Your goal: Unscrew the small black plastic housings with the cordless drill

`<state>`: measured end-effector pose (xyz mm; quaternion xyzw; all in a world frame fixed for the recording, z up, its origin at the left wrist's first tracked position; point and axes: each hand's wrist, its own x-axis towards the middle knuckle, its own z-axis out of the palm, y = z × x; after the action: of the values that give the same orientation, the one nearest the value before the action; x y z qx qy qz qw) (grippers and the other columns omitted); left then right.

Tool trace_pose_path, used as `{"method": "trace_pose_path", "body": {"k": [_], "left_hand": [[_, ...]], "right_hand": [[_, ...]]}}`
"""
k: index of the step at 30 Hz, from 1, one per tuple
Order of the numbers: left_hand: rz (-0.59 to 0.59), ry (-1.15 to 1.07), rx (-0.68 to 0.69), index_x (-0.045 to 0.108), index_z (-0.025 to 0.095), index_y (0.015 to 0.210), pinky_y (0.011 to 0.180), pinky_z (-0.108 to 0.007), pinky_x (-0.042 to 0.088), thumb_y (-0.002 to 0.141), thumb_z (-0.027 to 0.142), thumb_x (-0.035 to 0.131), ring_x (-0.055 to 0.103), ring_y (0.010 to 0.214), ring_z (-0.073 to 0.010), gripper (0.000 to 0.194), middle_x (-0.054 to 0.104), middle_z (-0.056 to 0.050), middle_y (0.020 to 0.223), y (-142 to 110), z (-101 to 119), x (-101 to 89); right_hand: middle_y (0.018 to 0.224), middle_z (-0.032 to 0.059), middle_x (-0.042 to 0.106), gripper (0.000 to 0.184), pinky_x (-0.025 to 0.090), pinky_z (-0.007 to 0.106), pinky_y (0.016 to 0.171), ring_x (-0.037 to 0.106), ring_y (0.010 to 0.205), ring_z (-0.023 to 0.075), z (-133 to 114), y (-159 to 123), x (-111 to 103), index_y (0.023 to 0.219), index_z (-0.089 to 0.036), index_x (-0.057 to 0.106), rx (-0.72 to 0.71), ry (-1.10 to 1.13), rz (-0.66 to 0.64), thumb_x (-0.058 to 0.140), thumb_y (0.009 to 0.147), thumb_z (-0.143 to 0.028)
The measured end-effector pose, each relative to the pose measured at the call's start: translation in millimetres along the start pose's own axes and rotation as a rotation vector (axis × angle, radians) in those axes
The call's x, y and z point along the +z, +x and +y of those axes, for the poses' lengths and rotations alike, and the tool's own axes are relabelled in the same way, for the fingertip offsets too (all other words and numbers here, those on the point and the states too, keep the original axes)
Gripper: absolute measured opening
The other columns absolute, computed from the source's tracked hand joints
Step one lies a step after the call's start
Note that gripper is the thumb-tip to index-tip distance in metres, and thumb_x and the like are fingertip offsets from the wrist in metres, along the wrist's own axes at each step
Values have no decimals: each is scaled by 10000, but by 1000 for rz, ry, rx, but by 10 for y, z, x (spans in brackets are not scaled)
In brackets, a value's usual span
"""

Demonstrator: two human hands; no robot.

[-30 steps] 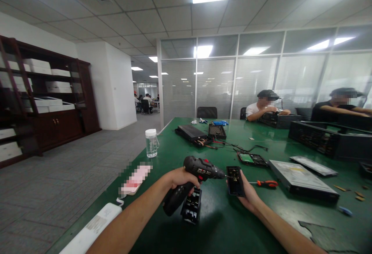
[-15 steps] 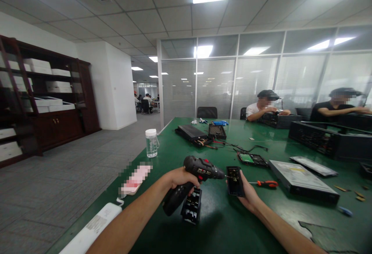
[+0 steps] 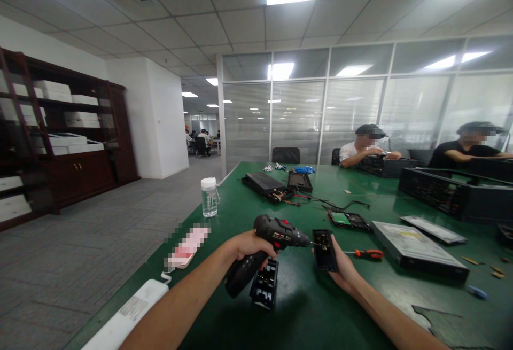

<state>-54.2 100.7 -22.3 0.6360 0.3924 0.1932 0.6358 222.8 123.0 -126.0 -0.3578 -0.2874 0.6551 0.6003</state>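
Note:
My left hand (image 3: 251, 246) is wrapped round the grip of a black cordless drill (image 3: 278, 232) with red accents. The drill lies level, its bit pointing right and reaching the open face of a small black plastic housing (image 3: 325, 251). That housing stands tilted up in my right hand (image 3: 342, 264), fingers behind it and thumb at its edge; brassy metal parts show inside. Whether the bit sits in a screw is too small to tell. Below the drill, a black slotted plastic part (image 3: 265, 284) lies on the green table (image 3: 304, 312).
A red-and-black screwdriver (image 3: 368, 254) lies right of my right hand, beside an optical drive (image 3: 419, 251). Further back are a circuit board in a frame (image 3: 348, 219), cables and a black case (image 3: 264, 184). A water bottle (image 3: 209, 197) stands left. Two people work across the table.
Both hands, the drill and the housing stay practically in place. The person at far right has shifted their arms slightly.

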Motion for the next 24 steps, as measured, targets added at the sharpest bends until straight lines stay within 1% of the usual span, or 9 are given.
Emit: {"method": "trace_pose_path", "body": {"k": [4, 9, 16, 24], "left_hand": [[-3, 4, 2, 596, 114, 762, 457, -243, 401, 505, 223, 644, 513, 467, -115, 283, 566, -17, 588, -5, 8, 5], [2, 28, 2, 589, 114, 725, 458, -249, 408, 514, 224, 633, 513, 467, -117, 242, 561, -16, 585, -2, 4, 3], [2, 28, 12, 595, 115, 747, 461, -246, 411, 515, 227, 635, 514, 479, -115, 262, 560, -17, 598, -8, 7, 2], [4, 25, 14, 598, 120, 762, 470, -257, 414, 506, 236, 644, 519, 473, -120, 285, 566, -15, 598, -2, 0, 0]], "right_hand": [[811, 75, 662, 383, 492, 319, 654, 619, 715, 205, 6, 11, -11, 912, -165, 612, 5, -3, 6, 539, 724, -491], [787, 81, 662, 385, 491, 311, 652, 621, 695, 200, 11, 20, -7, 908, -161, 611, 2, 3, 17, 529, 731, -493], [813, 73, 664, 389, 491, 308, 675, 618, 733, 200, 12, 20, -5, 926, -165, 608, -4, 15, 9, 541, 723, -490], [812, 80, 663, 399, 485, 313, 697, 615, 721, 198, 6, -3, 3, 909, -151, 615, -13, -7, 0, 538, 723, -495]]}}
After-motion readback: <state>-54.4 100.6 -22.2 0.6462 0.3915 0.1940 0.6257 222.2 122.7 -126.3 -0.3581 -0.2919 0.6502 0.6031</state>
